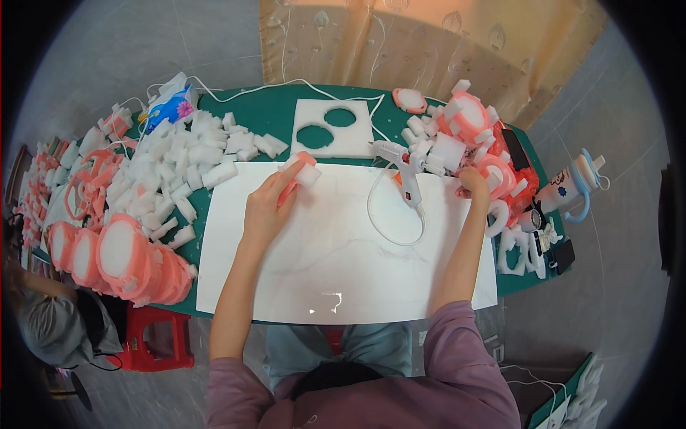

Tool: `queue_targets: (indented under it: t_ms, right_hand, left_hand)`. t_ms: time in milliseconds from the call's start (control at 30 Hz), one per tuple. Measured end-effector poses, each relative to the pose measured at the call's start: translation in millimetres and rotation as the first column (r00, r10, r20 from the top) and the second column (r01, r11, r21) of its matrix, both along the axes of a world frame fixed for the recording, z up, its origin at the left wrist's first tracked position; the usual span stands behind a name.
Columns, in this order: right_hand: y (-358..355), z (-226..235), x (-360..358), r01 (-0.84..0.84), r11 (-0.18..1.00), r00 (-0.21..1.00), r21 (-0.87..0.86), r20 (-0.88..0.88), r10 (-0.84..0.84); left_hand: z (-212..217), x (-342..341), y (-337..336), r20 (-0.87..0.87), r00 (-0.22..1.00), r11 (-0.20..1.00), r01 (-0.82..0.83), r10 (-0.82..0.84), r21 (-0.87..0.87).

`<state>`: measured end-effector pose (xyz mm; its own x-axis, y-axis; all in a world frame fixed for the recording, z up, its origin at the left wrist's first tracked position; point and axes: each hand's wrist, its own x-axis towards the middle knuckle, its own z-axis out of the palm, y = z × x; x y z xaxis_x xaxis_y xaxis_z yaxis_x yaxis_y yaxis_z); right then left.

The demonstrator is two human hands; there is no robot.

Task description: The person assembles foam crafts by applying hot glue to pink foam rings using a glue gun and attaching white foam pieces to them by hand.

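Observation:
My left hand (266,207) holds a small foam piece (304,171), white with a pink edge, over the far edge of a white board (343,264). My right hand (473,181) reaches to the right, its fingers closed among pink and white foam rings (493,175); what it grips is hidden. Between the two hands a white glue gun (406,168) lies on the board, and its cable loops toward me.
A heap of white foam blocks (171,175) and stacked pink-rimmed foam discs (121,257) fill the left of the green table (271,111). A white foam sheet with two round holes (332,129) lies behind the board. A bottle (572,187) stands at the right, a red stool (153,339) below left.

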<state>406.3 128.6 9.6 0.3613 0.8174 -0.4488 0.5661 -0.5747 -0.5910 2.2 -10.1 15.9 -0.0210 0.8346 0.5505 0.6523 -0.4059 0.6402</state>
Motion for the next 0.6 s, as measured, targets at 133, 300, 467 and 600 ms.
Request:
queue_targets:
  t_ms: [133, 300, 467, 600]
  right_hand:
    - [-16, 33, -6, -0.065, 0.987, 0.991, 0.145, 0.124, 0.047]
    - [-88, 127, -69, -0.208, 0.572, 0.958, 0.793, 0.282, -0.043]
    - [-111, 133, -168, -0.375, 0.297, 0.825, 0.878, 0.170, 0.539]
    - [-100, 77, -232, -0.569, 0.060, 0.616, 0.820, 0.377, 0.692]
  left_hand:
    - [0, -2, -1, -0.001, 1.000, 1.000, 0.009, -0.009, 0.002]
    - [4, -3, -2, 0.013, 1.000, 1.000, 0.007, -0.007, -0.012]
    - [-5, -7, 5, -0.047, 0.998, 0.992, 0.036, -0.031, 0.117]
    - [-5, -10, 4, -0.022, 0.999, 0.989, 0.046, -0.043, 0.139]
